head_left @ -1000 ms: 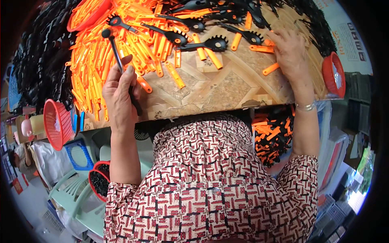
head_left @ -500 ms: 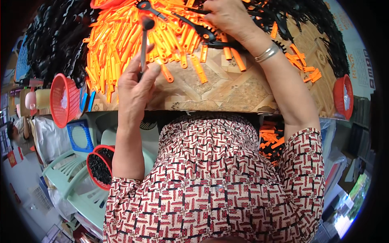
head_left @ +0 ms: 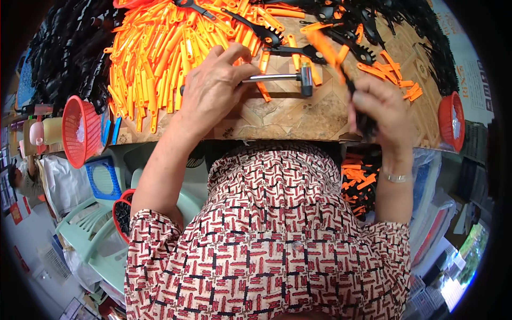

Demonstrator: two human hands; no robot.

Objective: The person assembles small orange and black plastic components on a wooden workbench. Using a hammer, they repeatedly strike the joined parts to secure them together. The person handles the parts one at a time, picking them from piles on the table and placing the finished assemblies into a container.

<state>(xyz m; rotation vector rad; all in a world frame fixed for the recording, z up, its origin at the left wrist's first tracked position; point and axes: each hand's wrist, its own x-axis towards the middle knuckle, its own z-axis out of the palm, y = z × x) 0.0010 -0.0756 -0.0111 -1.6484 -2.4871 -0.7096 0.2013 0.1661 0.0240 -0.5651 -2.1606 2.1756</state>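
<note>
My left hand is closed on a small hammer, held level over the table's near half. The hammer's metal shaft points right and ends in a dark head. At the right, my right hand is a closed fist, partly smeared by motion. A kitchen utensil with an orange handle and a black part sticks out of it, up and to the left; its black end is blurred and partly hidden by the fingers. Left of centre lies a big heap of loose orange handles. Beyond the hammer lies a black slotted utensil.
Black utensil parts are piled at the far left and far right. Red baskets stand at the table's left and right ends. Some orange handles lie apart at the right. A green plastic chair stands at lower left.
My left hand has turned the hammer from upright to level and moved right. My right hand has come back from the far side, down and right, with the orange-handled utensil.
</note>
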